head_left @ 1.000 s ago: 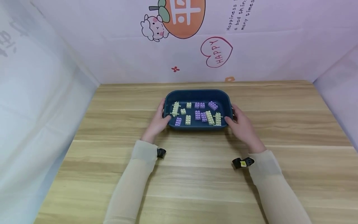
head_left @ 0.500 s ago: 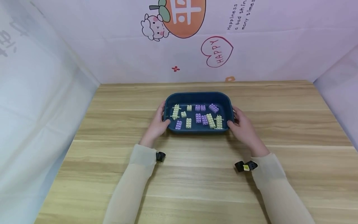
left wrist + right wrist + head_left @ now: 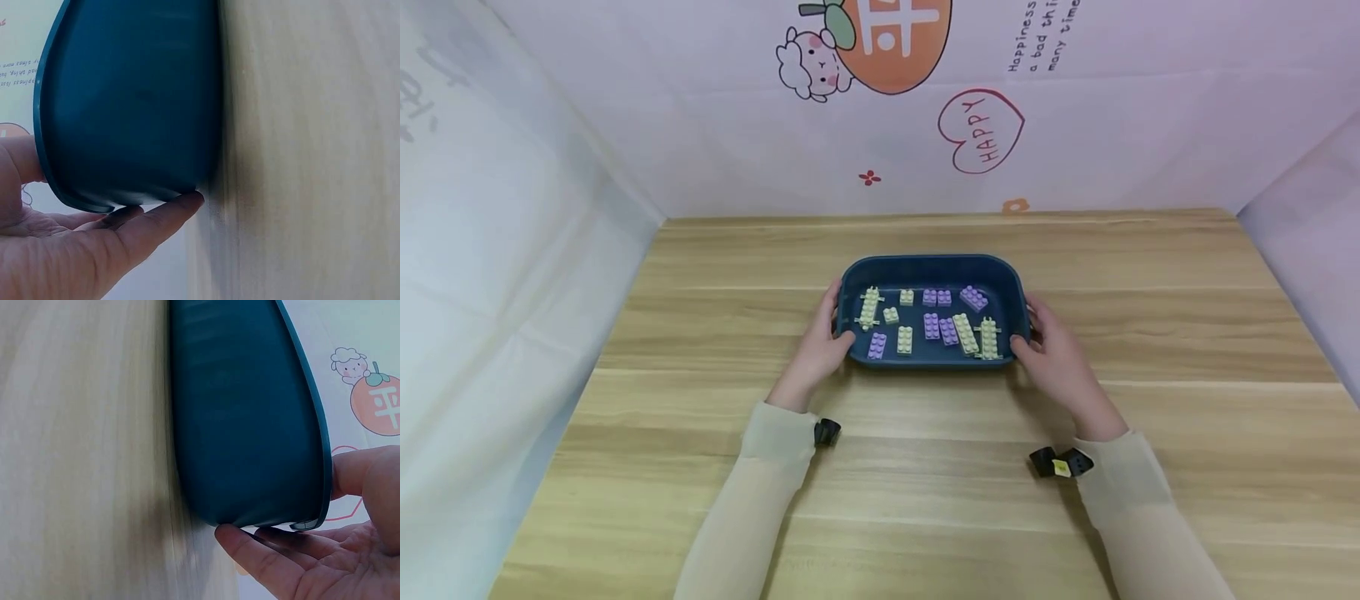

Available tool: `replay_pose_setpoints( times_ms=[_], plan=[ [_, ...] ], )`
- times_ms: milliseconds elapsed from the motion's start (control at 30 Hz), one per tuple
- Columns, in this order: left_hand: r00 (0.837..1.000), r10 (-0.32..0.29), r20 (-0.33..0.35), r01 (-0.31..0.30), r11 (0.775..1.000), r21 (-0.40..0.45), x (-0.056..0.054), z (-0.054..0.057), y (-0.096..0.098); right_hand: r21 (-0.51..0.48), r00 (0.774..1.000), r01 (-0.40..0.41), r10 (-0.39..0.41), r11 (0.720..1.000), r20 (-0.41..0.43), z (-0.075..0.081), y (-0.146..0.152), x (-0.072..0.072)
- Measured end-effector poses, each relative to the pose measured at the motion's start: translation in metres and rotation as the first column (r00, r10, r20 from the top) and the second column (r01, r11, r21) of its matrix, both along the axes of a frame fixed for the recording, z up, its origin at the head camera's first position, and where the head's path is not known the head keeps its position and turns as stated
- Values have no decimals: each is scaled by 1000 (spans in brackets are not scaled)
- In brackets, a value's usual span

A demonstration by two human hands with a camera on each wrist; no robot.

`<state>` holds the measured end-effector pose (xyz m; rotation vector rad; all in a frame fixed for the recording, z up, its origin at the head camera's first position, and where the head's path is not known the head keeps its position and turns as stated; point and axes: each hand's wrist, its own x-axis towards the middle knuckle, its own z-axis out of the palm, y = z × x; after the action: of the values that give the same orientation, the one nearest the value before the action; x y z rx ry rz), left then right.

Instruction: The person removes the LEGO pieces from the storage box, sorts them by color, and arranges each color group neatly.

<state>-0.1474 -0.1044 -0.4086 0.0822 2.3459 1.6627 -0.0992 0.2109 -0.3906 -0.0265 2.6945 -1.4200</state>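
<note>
A dark blue plastic bin (image 3: 932,364) lies on the wooden table, with several purple and pale yellow building bricks loose on its floor. One purple brick (image 3: 877,346) is near its front left corner; a long pale yellow brick (image 3: 966,333) is at the right. My left hand (image 3: 820,346) grips the bin's left end, thumb over the rim. At the other end my right hand (image 3: 1060,362) grips in the same way. Both wrist views show the bin's outer wall (image 3: 137,94) with fingers against its end; the bricks are hidden there.
The wooden table (image 3: 925,517) stretches out on all sides of the bin. Behind it hangs a white printed cloth (image 3: 737,150), and more cloth stands at the left and right. A black wrist camera (image 3: 827,432) shows by the left cuff.
Both hands have drawn the bin a little toward me across the table, the bricks riding along inside. Their grip on the ends looks the same. The head view has tilted slightly.
</note>
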Motion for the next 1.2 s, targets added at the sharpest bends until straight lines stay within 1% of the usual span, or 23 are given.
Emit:
replay_pose_setpoints(
  times_ms=[200,367,500,600,733,833,933,1100,1200],
  plan=[
    [1000,2,6,-2,1000,28,1,1,-1,24,1000,1,-1,1000,3,3,-2,2],
    [1000,12,20,-12,1000,23,3,1,-2,35,1000,-11,11,999,6,3,-3,1],
    [1000,14,24,-15,1000,27,4,1,-4,37,1000,-17,17,999,5,9,-3,-1],
    [1000,12,21,-12,1000,27,5,2,-5,42,999,-15,17,999,-49,18,-3,-3],
    [1000,7,14,-8,999,32,6,3,-5,83,988,-9,22,996,-153,35,-7,-6],
    [1000,3,5,-3,999,38,6,4,-6,109,982,-9,30,994,-188,47,-13,-10],
    [1000,-3,1,3,999,33,5,4,-6,142,981,-14,41,990,-189,54,-20,-17],
    [1000,-3,21,3,1000,29,4,4,-5,227,979,-39,83,973,-188,55,-34,-31],
    [999,-8,41,7,999,45,4,6,-5,237,977,-69,114,969,-183,55,-39,-38]
  ],
)
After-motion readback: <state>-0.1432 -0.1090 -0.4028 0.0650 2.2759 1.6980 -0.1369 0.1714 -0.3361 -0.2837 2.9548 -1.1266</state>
